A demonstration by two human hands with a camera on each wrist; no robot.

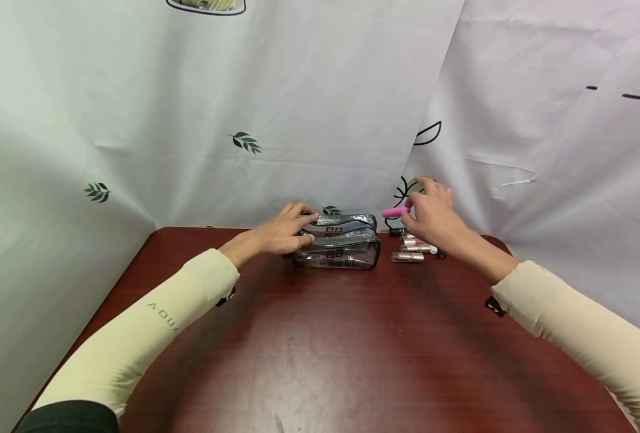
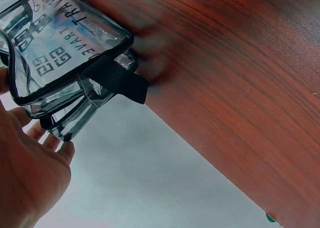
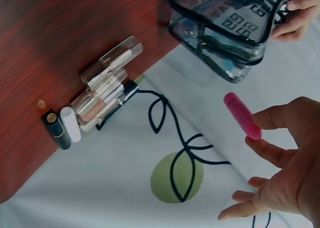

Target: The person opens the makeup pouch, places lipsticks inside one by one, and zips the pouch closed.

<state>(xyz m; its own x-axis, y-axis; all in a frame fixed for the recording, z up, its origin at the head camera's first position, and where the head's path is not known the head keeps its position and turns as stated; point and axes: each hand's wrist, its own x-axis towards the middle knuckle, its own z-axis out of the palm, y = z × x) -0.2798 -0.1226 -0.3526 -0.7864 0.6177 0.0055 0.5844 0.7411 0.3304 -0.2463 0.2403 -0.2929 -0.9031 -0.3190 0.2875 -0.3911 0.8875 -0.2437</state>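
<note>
A clear travel bag with black piping and a zipped top stands near the back of the table. My left hand holds its top edge at the left end, thumb toward the front and fingers toward the back. A black side strap sticks out at that end in the left wrist view. Just right of the bag and above the table, my right hand pinches a small pink tube between thumb and index finger. The other right fingers spread away from the tube.
Several lipsticks with clear caps lie bunched right of the bag. Beside them are a white tube and a dark tube. A white cloth backdrop hangs behind the reddish-brown table.
</note>
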